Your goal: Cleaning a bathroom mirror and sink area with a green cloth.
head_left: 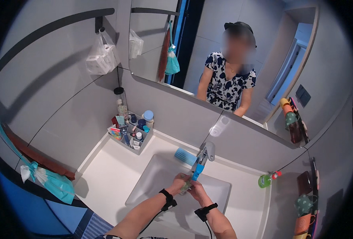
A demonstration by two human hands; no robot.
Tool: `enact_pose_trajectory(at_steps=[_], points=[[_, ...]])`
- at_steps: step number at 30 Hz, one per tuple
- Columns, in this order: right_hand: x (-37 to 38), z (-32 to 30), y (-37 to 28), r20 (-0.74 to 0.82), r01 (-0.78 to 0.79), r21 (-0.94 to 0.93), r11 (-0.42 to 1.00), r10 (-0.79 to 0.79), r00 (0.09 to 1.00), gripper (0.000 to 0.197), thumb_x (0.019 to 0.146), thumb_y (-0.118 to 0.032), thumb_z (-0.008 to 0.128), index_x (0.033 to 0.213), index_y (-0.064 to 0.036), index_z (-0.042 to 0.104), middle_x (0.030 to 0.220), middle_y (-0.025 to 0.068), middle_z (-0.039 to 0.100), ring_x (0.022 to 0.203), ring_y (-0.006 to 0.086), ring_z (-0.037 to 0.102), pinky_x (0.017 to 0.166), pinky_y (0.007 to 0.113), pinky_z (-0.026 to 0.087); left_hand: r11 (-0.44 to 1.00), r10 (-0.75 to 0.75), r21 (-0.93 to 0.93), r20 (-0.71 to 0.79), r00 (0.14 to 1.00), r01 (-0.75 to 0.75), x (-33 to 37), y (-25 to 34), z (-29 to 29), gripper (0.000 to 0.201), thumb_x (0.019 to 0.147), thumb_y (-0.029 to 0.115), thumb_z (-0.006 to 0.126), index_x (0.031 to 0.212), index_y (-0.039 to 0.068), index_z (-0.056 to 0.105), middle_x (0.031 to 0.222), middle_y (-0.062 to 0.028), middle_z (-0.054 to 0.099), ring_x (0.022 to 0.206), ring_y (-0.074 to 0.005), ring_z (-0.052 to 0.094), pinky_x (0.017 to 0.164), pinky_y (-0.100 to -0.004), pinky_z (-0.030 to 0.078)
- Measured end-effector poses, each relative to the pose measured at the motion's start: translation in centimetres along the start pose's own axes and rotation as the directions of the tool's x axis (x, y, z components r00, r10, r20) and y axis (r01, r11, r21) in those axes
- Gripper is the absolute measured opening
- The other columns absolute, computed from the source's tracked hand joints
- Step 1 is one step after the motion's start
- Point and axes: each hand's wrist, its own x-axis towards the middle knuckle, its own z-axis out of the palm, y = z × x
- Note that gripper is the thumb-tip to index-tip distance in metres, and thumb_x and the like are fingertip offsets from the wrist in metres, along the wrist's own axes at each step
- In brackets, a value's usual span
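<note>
My left hand [179, 183] and my right hand [198, 192] are close together over the sink [144, 181], just below the faucet [202, 156]. Between them is a small greenish, see-through object [185, 187], with the fingers of both hands closed about it. Its kind cannot be made out, as the fingers cover part of it. A bright blue piece [197, 173] sits at the faucet's spout, right above my right hand. Each wrist wears a black strap with a cable.
Behind the sink lies a blue ribbed sponge-like block [185, 156]. A grey organizer [133, 149] with toiletries stands at the back left. On the right are a green pump bottle [265, 181] and wall-hung cups [304, 221]. A mirror [212, 51] spans the back wall; a turquoise bag [55, 185] hangs left.
</note>
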Motion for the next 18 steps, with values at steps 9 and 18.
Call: enact_pose_trajectory(at_steps=[9,18], points=[[-0.2,-2.0,-1.5,-0.231,0.206,-0.116,0.972,-0.228,0.946,0.014,0.091,-0.020,0.056,0.088,-0.0064,0.060,0.081,0.0014,0.060,0.072,0.0111,0.054,0.064,0.025,0.042,0.997,-0.075,0.037,0.307,0.949,0.066,-4.7,2.5,0.1,0.044,0.086,0.022,0.061,0.119,-0.005,0.051,0.098,-0.0137,0.063,0.091,-0.0206,0.060,0.077,-0.0314,0.048],[-1.2,-2.5,-1.5,-0.065,0.122,-0.497,0.859,-0.177,0.982,0.028,0.081,-0.002,0.055,0.108,-0.0090,0.056,0.089,0.0007,0.061,0.081,0.0124,0.054,0.075,0.029,0.040,0.973,-0.133,-0.178,0.104,0.986,0.150,-4.9,4.9,-2.1,0.038,0.082,0.008,0.056,0.119,0.000,0.051,0.107,-0.0102,0.058,0.093,-0.0190,0.060,0.074,-0.0303,0.050]])
